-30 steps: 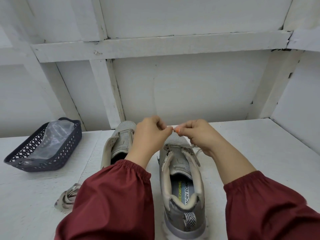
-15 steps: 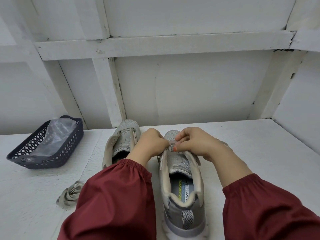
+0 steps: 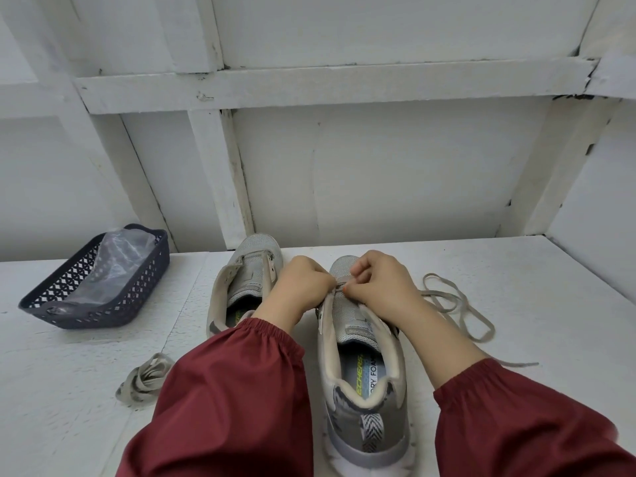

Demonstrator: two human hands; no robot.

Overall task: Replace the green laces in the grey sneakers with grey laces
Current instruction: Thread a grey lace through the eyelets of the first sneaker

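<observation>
The left hand (image 3: 303,287) and right hand (image 3: 382,287) are close together in the middle of the frame. Both pinch a grey lace (image 3: 341,281) at the toe end of the right-side sneaker (image 3: 358,325). The rest of the lace loops on the table (image 3: 516,270) to the right. The other sneaker (image 3: 251,270) sits just left of the hands. A bunched-up lace (image 3: 144,376) lies at the lower left. A dark basket (image 3: 89,315) sits at the far left.
</observation>
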